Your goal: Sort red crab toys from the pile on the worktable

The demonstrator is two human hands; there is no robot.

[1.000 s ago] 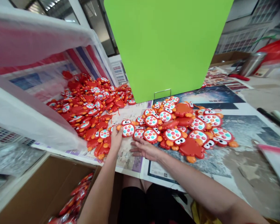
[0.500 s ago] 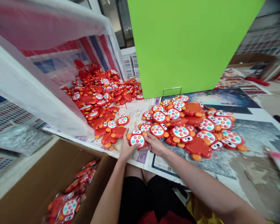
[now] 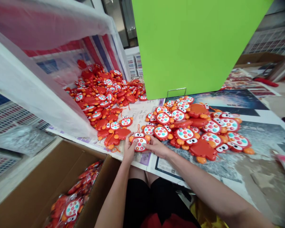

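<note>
Between my two hands is a red crab-shaped toy, its white face with coloured buttons turned up and its eyes and cord loop at the far end. My left hand grips its left side, the thumb lying on the face. On the opposite side my right hand holds it, thumb at the right edge of the buttons. A spread of similar toys lies just right of my hands. To the left, a large heap of them spills out of a lined enclosure.
A cardboard box with toys in clear bags stands at lower left. A tall green board rises behind the right-hand toys. White translucent sheeting frames the heap. A metal container is at far right.
My left thumb has moved up from the lower part of the toy's face to its upper left. My right thumb now rests on the face's right edge. The view has shifted slightly.
</note>
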